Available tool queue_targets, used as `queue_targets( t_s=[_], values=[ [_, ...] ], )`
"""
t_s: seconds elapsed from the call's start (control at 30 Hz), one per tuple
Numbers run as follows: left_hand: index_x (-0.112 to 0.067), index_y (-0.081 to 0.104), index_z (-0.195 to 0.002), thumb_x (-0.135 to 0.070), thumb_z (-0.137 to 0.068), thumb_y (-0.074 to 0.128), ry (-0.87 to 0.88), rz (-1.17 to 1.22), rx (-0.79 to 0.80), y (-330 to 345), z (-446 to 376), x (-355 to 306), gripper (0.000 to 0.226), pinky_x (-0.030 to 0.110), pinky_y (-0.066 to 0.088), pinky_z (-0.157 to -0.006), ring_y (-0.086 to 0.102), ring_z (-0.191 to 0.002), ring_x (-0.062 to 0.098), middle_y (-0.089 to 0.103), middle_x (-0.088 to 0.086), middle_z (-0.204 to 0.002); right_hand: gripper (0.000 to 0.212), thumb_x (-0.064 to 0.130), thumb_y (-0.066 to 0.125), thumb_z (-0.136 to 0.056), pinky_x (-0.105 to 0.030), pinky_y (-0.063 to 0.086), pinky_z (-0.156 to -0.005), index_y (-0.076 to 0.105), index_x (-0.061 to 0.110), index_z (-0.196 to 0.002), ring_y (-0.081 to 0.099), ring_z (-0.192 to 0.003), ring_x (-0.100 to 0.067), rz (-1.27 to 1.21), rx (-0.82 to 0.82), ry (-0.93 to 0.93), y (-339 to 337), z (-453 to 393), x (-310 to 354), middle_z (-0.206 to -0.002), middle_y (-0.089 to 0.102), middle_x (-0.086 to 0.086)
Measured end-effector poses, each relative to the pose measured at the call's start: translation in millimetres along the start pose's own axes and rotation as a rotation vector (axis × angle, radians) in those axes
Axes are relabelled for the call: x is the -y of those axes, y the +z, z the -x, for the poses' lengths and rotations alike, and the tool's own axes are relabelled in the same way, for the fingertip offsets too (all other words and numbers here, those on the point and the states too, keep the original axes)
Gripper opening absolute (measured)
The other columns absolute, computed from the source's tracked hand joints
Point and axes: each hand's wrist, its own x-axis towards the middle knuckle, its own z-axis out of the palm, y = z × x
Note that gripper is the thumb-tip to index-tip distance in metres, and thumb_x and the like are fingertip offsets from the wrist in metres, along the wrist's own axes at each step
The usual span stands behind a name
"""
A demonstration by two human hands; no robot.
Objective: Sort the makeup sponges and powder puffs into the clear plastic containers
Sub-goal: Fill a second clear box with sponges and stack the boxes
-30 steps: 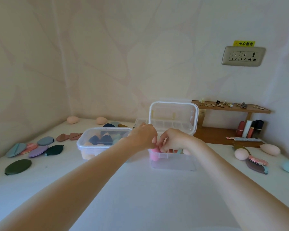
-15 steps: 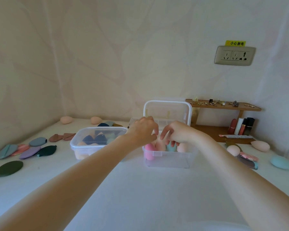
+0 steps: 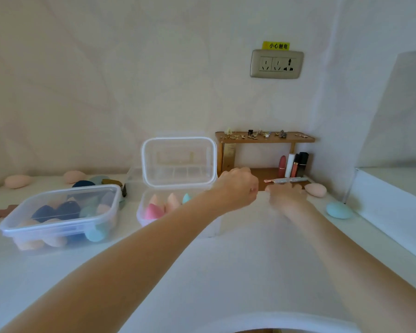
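Step in hand: I judge I am reaching right for the loose sponges beside the open container [image 3: 178, 213], to bring the next one into it.
Left hand: my left hand [image 3: 238, 188] hangs just right of the container with its fingers curled loosely; I see nothing in it.
Right hand: my right hand [image 3: 286, 194] lies low over the worktop [image 3: 226, 272] with fingers stretched forward; whatever is under the palm is hidden, so I cannot tell if it holds anything.
Nearest targets: a peach sponge [image 3: 315, 189] sits just beyond my right fingertips, and a pale blue sponge [image 3: 338, 209] lies further right, near the white ledge.
Destination: the container's lid [image 3: 179, 162] stands up behind it; pink, peach and teal sponges stand points-up inside.
Other box: the closed container [image 3: 63, 212] to the left holds dark blue and peach pieces, so I would not mix these in.
How to do it well: I would take the peach sponge first, cupping it round its belly, since soft foam squirms out of a fingertip pinch.
Watch for: the pen-like tool [image 3: 288, 180] and lipsticks [image 3: 292, 165] on the wooden shelf just behind; I would keep my knuckles low and away from them.
Placing: set it in upright beside the teal one, not dropped.
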Motion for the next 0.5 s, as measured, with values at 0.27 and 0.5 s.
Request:
queue_targets(
  t_s=[0.27, 0.5],
  values=[
    [-0.009, 0.069, -0.101, -0.012, -0.090, 0.046, -0.034, 0.088, -0.060, 0.2, -5.7, 10.2, 0.025, 0.029, 0.046, -0.090, 0.058, -0.102, 0.023, 0.059, 0.008, -0.111, 0.020, 0.011, 0.051, -0.092, -0.038, 0.040, -0.090, 0.058, 0.011, -0.111, 0.042, -0.119, -0.031, -0.103, -0.458, -0.182, -10.5, 11.0, -4.9, -0.117, 0.061, -0.013],
    [-0.010, 0.070, -0.099, -0.012, -0.089, 0.053, -0.196, 0.105, -0.111, -37.1, 39.5, 64.7, 0.020, 0.028, 0.048, -0.088, 0.061, -0.089, 0.018, 0.067, 0.004, -0.101, 0.048, 0.021, 0.075, -0.076, -0.038, 0.054, -0.088, 0.050, 0.011, -0.116, 0.062, -0.095, -0.023, -0.938, 0.007, -0.461, -47.3, 50.7, 56.4, -0.102, 0.056, -0.005]
  ],
)
